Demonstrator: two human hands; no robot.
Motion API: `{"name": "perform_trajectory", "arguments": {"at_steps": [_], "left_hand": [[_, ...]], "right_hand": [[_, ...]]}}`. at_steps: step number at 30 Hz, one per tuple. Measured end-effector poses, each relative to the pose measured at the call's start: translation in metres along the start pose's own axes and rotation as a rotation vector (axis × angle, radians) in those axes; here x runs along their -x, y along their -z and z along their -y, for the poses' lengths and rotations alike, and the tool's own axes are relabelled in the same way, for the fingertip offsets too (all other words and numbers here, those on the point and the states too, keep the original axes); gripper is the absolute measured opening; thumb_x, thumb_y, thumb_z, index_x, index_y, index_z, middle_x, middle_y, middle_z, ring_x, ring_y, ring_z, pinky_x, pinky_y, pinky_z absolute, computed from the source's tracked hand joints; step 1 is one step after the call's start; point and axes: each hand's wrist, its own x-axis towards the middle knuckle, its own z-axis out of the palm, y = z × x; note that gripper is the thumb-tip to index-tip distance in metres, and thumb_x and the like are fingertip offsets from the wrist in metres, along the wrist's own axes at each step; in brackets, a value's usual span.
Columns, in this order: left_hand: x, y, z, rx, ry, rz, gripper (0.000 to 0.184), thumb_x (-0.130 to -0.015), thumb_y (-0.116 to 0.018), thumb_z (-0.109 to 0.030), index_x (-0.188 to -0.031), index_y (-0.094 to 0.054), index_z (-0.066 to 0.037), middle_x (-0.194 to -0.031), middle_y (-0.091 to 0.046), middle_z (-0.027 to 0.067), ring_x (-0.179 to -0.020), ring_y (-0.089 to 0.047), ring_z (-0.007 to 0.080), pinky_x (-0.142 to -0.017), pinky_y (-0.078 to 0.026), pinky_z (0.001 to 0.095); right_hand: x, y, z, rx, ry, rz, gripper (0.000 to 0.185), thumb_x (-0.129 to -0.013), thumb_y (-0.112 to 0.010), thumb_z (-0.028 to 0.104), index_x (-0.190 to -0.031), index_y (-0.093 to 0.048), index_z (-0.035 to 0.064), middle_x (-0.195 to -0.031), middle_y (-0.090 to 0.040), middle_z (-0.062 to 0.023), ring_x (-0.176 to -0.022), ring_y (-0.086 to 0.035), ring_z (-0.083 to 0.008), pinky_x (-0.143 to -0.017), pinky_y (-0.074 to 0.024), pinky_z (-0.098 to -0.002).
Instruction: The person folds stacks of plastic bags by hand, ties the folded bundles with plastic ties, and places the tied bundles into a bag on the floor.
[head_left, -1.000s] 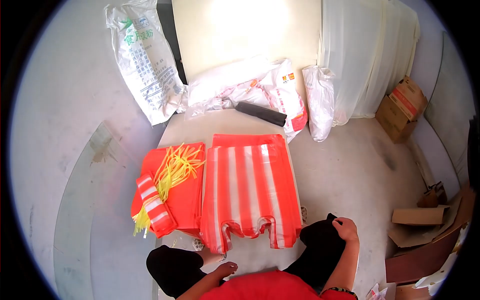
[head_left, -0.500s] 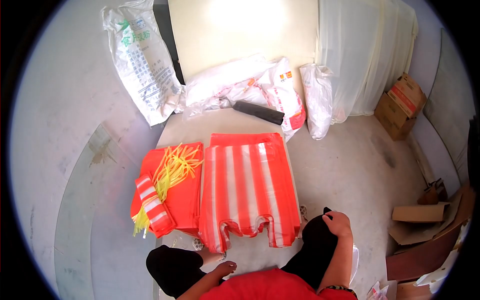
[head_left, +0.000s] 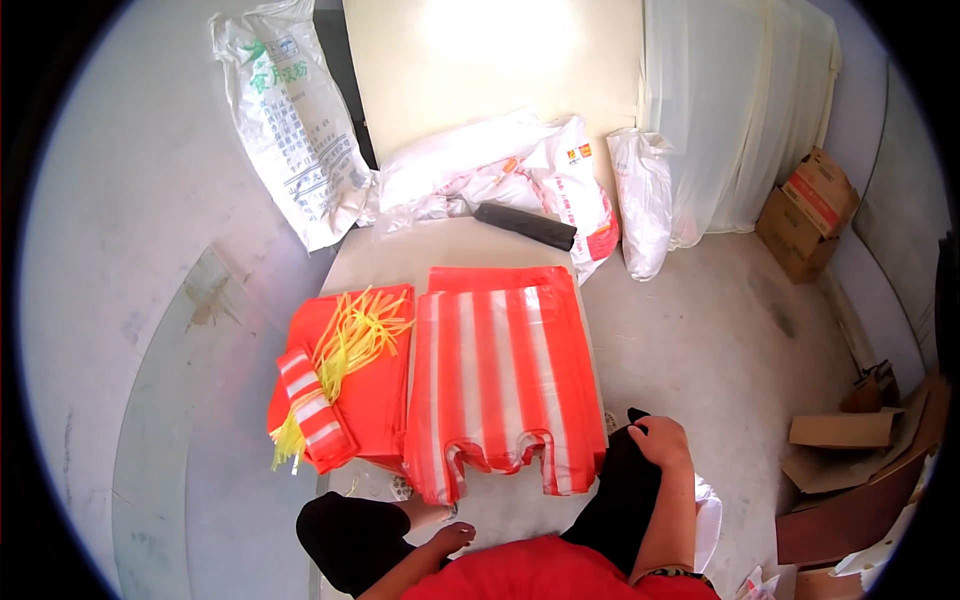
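Note:
Red-and-white striped plastic vest bags (head_left: 495, 370) lie in a flat stack on the table in front of me, handle ends towards me. To their left is a flat red stack (head_left: 375, 415), with a rolled striped bundle (head_left: 315, 410) and a bunch of yellow plastic strips (head_left: 360, 325) on top. My left hand (head_left: 455, 540) rests low by my left thigh, fingers curled, nothing visible in it. At my right knee, my right hand (head_left: 662, 442) is closed on the black trouser leg (head_left: 628, 490). Neither hand touches the bags.
A dark roll (head_left: 524, 226) and white printed sacks (head_left: 470, 165) lie at the table's far end. A tall white sack (head_left: 290, 130) leans at the left wall. Cardboard boxes (head_left: 805, 220) stand at the back right; opened cardboard (head_left: 845, 430) lies nearer on the right.
My right hand has shifted slightly left along with my right knee, which is now closer to the striped stack. The view has moved a little; the bags and left hand stay put.

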Motion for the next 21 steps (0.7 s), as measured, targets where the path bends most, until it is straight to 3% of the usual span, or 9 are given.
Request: {"name": "perform_trajectory", "arguments": {"at_steps": [3, 6, 15, 18, 21], "left_hand": [[-0.003, 0.0, 0.002, -0.032, 0.006, 0.008, 0.049, -0.099, -0.068, -0.041, -0.129, -0.068, -0.002, -0.112, -0.076, 0.0149, -0.093, -0.076, 0.0233, -0.086, -0.059, 0.0353], [-0.005, 0.002, 0.0, -0.041, 0.072, 0.095, 0.05, -0.106, -0.062, -0.045, -0.142, -0.059, -0.01, -0.126, -0.071, 0.009, -0.113, -0.07, 0.0222, -0.091, -0.054, 0.0378], [-0.006, 0.001, 0.0, -0.051, 0.078, 0.098, 0.049, -0.105, -0.062, -0.045, -0.14, -0.06, -0.01, -0.125, -0.072, 0.0084, -0.111, -0.071, 0.0222, -0.091, -0.054, 0.0374], [-0.003, -0.001, 0.003, 0.011, 0.006, 0.027, 0.048, -0.099, -0.07, -0.042, -0.127, -0.067, -0.003, -0.11, -0.075, 0.0137, -0.092, -0.075, 0.0225, -0.084, -0.059, 0.0346], [-0.007, 0.0, 0.006, -0.017, 0.006, 0.02, 0.049, -0.099, -0.07, -0.043, -0.127, -0.067, -0.003, -0.109, -0.076, 0.0139, -0.092, -0.075, 0.0223, -0.084, -0.059, 0.035]], "right_hand": [[0.002, 0.001, -0.009, -0.014, -0.023, -0.006, 0.038, -0.095, -0.065, 0.042, -0.109, -0.08, 0.0106, -0.112, -0.076, -0.0165, -0.109, -0.069, -0.0379, -0.096, -0.0542, -0.0479], [0.009, 0.005, -0.022, -0.061, -0.056, -0.013, 0.037, -0.095, -0.065, 0.041, -0.11, -0.08, 0.0105, -0.112, -0.076, -0.0163, -0.109, -0.069, -0.0379, -0.096, -0.0543, -0.0471], [0.02, 0.0, -0.059, -0.193, -0.125, -0.077, 0.033, -0.095, -0.066, 0.037, -0.109, -0.079, 0.0099, -0.111, -0.077, -0.0147, -0.107, -0.07, -0.0372, -0.094, -0.0547, -0.0442], [0.019, -0.002, -0.061, -0.2, -0.113, -0.073, 0.033, -0.095, -0.066, 0.036, -0.109, -0.079, 0.0093, -0.111, -0.077, -0.0149, -0.107, -0.07, -0.0372, -0.094, -0.0547, -0.0441], [0.016, 0.0, -0.056, -0.184, -0.091, -0.061, 0.033, -0.095, -0.067, 0.036, -0.108, -0.079, 0.0091, -0.111, -0.077, -0.0151, -0.107, -0.07, -0.0375, -0.094, -0.0548, -0.0444]]}}
